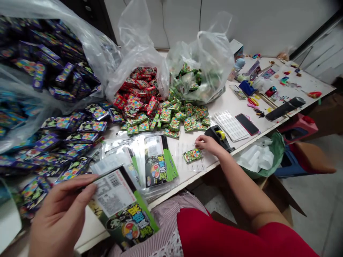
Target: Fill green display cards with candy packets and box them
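My left hand [63, 214] pinches a flat black-and-green printed packet [125, 210] by its upper left edge, thumb on top. A barcode and a white text panel face up on it. My right hand [207, 144] is over the table's front part, thumb and fingers pressed together; anything between them is too small to make out. Just below its fingertips lies a small green candy box [193, 155], resting on a clear sticker sheet [197, 167]. Between my hands, a fanned stack of similar packets [155, 166] lies on clear plastic sleeves [118, 151].
Heaps of small green boxes [190, 123], red boxes [139, 89] and purple boxes [64, 75] spill from plastic bags. A black tape dispenser [218, 137], label sheets [230, 125] and a phone [247, 124] sit on the right. A green-lined bin [277, 151] stands below the edge.
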The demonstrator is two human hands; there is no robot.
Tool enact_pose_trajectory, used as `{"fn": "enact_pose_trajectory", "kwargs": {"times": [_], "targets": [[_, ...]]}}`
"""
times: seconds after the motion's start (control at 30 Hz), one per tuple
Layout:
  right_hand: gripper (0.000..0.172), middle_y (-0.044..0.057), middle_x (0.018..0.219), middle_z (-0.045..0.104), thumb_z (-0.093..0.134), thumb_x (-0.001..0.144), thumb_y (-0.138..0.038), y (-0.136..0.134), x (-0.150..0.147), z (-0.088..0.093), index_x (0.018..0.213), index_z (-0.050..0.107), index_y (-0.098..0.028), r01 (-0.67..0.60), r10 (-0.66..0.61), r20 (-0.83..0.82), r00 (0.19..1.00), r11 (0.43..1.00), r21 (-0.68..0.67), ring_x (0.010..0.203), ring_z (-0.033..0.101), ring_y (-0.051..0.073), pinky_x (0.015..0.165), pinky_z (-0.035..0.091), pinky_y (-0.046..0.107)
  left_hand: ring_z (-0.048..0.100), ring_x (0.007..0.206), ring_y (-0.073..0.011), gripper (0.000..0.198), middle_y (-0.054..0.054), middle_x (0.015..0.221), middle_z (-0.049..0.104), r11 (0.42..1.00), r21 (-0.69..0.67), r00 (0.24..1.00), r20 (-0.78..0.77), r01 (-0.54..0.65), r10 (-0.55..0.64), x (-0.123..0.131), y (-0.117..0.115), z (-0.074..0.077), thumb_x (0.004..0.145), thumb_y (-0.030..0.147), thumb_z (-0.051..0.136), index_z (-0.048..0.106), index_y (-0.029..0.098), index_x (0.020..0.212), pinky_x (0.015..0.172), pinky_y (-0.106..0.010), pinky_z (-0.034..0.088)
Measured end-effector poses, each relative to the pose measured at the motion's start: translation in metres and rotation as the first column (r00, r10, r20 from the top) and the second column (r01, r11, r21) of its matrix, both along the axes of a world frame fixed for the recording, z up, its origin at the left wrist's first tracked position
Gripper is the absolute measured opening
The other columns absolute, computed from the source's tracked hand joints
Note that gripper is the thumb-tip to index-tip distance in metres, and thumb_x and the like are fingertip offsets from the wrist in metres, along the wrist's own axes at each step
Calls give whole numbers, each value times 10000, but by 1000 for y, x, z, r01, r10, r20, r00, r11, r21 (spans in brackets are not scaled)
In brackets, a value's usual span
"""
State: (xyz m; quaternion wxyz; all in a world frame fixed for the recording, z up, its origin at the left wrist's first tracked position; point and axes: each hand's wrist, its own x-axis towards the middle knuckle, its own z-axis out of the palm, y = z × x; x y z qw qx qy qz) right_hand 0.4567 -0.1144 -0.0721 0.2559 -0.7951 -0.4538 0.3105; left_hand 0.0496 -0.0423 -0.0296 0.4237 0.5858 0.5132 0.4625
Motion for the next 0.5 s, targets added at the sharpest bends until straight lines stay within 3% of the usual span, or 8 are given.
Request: {"fn": "enact_pose_trajectory", "kwargs": {"times": [0.1, 0.13, 0.2, 0.27, 0.37, 0.5], "targets": [[169, 21, 764, 611, 563, 836, -325, 18, -31, 37, 780, 569, -165, -118, 130, -93, 987, 985, 126, 711, 557, 141, 680, 450, 271, 594, 893, -162, 111, 68, 899, 673, 998, -22, 992, 115, 55, -52, 4, 1, -5, 746, 256, 727, 661, 288, 829, 840, -303, 486], [198, 22, 781, 607, 569, 838, -359, 26, -49, 52, 793, 575, -166, -228, 262, -156, 952, 951, 208, 728, 550, 144, 692, 445, 278, 593, 876, -158, 111, 49, 892, 664, 996, 7, 989, 122, 89, -89, 5, 0, -5, 747, 262, 725, 654, 270, 831, 808, -288, 486], [206, 35, 841, 610, 574, 849, -367, 44, -91, 85, 793, 575, -169, -432, 527, -222, 820, 826, 363, 790, 551, 148, 749, 438, 289, 589, 860, -151, 92, 18, 870, 640, 987, 70, 982, 115, 143, -150, 8, -1, -2, 775, 253, 701, 635, 239, 838, 779, -271, 480], [177, 31, 821, 603, 569, 857, -329, 62, -133, 113, 784, 572, -168, -595, 713, -224, 665, 686, 418, 778, 542, 141, 737, 431, 279, 583, 840, -145, 67, -1, 852, 622, 978, 104, 976, 107, 181, -192, 10, -3, 5, 809, 235, 667, 616, 218, 849, 766, -265, 474], [129, 23, 780, 601, 563, 847, -273, 87, -184, 138, 789, 581, -160, -758, 824, -141, 549, 562, 332, 737, 529, 134, 684, 409, 263, 573, 835, -141, 52, -10, 841, 604, 969, 126, 970, 92, 214, -226, 11, -6, 15, 833, 213, 639, 595, 207, 859, 766, -266, 463], [113, 12, 703, 587, 550, 835, -235, 109, -213, 140, 777, 596, -151, -858, 862, -51, 505, 507, 76, 654, 489, 122, 599, 355, 252, 562, 831, -140, 22, -11, 840, 587, 962, 132, 962, 101, 240, -254, 6, -8, 19, 862, 216, 597, 581, 201, 863, 757, -273, 457]]}}
